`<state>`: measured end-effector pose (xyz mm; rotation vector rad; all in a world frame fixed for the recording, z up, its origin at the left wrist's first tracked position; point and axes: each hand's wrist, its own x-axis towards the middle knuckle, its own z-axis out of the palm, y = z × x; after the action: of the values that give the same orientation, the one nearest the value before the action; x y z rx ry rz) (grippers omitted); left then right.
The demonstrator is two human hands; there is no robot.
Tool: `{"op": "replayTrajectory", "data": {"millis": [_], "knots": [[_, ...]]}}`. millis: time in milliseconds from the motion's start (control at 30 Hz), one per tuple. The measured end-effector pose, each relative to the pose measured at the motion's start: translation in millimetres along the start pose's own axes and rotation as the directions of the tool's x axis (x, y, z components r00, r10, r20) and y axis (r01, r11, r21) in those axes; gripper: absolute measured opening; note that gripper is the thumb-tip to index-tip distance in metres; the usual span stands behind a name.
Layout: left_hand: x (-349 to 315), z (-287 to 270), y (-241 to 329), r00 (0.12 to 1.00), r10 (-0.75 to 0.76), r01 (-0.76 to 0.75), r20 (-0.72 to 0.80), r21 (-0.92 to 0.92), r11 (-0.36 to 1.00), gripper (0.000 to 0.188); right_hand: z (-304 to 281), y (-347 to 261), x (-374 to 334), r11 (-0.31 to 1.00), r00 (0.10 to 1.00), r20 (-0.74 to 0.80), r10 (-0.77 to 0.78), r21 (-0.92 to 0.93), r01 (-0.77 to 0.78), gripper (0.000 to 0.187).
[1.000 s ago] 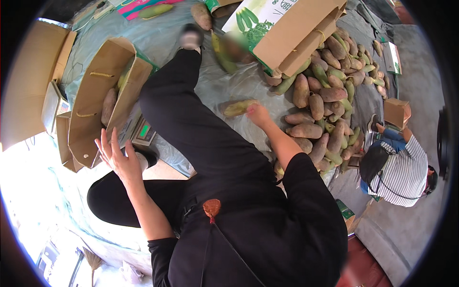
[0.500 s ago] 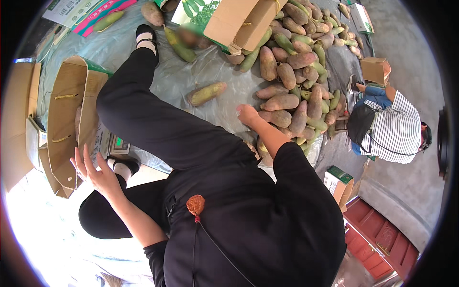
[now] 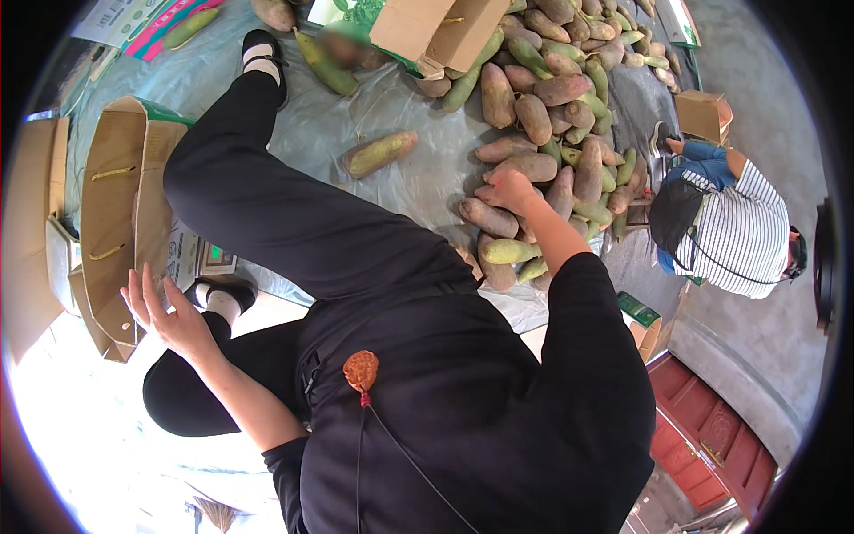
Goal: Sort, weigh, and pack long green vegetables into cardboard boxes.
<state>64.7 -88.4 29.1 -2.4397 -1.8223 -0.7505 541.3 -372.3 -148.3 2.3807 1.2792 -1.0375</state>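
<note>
My right hand [image 3: 511,190] is over the near edge of a heap of long green and reddish-brown radishes [image 3: 534,119]. Its fingers are curled and partly hidden. A brownish radish [image 3: 487,216] lies directly against it, with a paler yellow-green radish [image 3: 511,251] just nearer to me. Whether the hand grips one I cannot make out. My left hand [image 3: 174,318] hangs in the air with spread fingers and nothing in it. Beside it stands an open cardboard carton [image 3: 114,205] with yellow cord handles.
A lone radish [image 3: 380,154] lies on the plastic sheet beyond my leg. Another open carton [image 3: 442,36] rests at the heap's far edge. A scale [image 3: 216,258] with a green display sits by my foot. At right, a person in a striped shirt [image 3: 738,227] sits bent over.
My right hand has moved right, from the sheet beside the heap onto the radishes. The radish next to it appears shifted left. My left hand stays raised and spread. The view has moved slightly.
</note>
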Motion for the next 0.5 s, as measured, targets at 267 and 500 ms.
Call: {"op": "replayTrajectory", "data": {"millis": [267, 500], "knots": [[2, 2, 0, 0.999, 0.012, -0.012, -0.043, 0.008, 1.000, 0.031, 64, -15, -49, 0.978, 0.927, 0.369, 0.070, -0.210, 0.009, 0.054], [5, -10, 5, 0.998, -0.032, 0.031, -0.063, -0.003, 1.000, 0.031, 93, -41, -70, 0.923, 0.922, 0.388, 0.009, -0.358, 0.142, 0.050]]}}
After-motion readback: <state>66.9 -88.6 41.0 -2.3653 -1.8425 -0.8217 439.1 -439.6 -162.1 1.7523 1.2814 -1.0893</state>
